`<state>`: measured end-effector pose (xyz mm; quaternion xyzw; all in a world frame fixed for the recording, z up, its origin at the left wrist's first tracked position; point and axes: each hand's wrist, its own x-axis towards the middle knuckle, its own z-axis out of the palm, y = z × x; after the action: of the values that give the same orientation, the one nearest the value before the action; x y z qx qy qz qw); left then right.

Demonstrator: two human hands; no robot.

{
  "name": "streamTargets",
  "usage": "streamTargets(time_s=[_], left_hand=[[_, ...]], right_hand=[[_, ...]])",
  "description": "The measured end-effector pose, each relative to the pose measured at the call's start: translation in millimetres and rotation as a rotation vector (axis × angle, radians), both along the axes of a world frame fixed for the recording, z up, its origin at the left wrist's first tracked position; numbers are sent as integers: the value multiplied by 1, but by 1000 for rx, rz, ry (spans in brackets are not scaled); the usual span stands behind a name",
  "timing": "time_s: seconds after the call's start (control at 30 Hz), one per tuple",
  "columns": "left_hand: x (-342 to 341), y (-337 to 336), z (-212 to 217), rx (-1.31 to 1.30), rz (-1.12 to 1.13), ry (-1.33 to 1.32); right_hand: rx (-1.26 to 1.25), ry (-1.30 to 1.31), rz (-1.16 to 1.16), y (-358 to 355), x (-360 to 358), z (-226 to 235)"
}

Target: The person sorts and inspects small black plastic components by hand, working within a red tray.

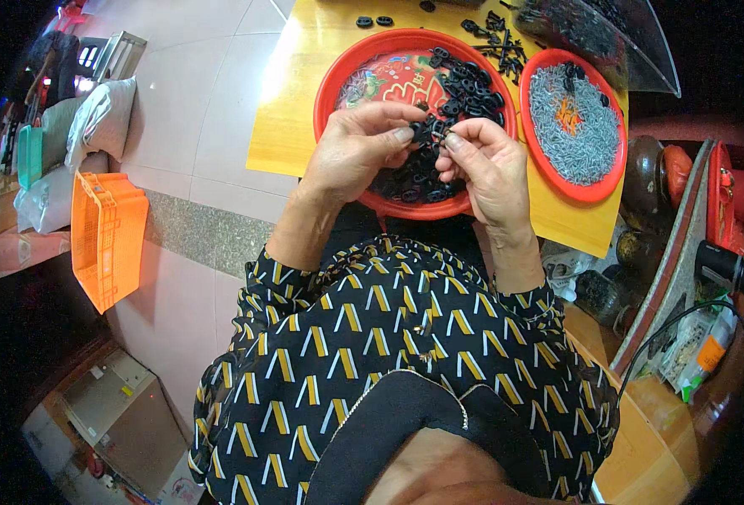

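Pinched between both sets of fingertips is a small black part (428, 130). From the head view I see my left hand (357, 150) closed on it from the left and my right hand (485, 164) closed on it from the right, thumbs and forefingers meeting over it. Whether it is one piece or two being joined I cannot tell; it is too small.

Directly under the grip sits the big red tray (338, 76), with a heap of the same black parts (468, 88) just beyond and beneath my fingers, spreading toward its near rim. Its far left half lies mostly bare, showing a printed pattern. To the right of the grip, close beside, is the small red tray (557, 181), filled with grey metal pins (574, 126) and a few black pieces on top. Both trays rest on a yellow table (292, 126). Beyond the grip, a few loose black parts lie on the table, along with a clear bag (607, 38).

My judgement: plenty remains. The black heap is large and the pin tray looks nearly full; no separate pile of finished pieces is clearly visible.

Well left of the grip, an orange crate (107, 236) stands on the floor.
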<state>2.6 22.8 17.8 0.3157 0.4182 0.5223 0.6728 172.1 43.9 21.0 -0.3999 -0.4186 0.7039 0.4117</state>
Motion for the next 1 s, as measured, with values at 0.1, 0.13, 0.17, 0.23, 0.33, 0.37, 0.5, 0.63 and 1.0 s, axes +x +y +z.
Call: streamTargets(time_s=[0.1,0.13,0.17,0.23,0.33,0.37,0.5,0.63,1.0], left_hand=[[-3,-5,-3,-27,-33,-102],[-3,-6,-4,-20,-23,-123],[-4,-8,-6,-13,-14,-144],[-6,-10,-10,17,2,-163],[-9,-11,-15,59,25,-182],[-9,-11,-15,71,35,-180],[-11,-14,-16,90,54,-150],[-12,-17,-14,100,63,-98],[-12,-21,-16,135,58,-132]], right_hand=[[33,-32,7,-1,-8,3],[44,-28,2,-1,-11,4],[55,-23,-4,-2,-12,4],[64,-56,16,-2,-14,6],[71,-79,42,-3,-14,7],[69,-69,51,-3,-14,7],[30,-26,91,-3,-15,3],[12,-10,156,-5,-16,4],[156,-196,102,-11,-21,15]])
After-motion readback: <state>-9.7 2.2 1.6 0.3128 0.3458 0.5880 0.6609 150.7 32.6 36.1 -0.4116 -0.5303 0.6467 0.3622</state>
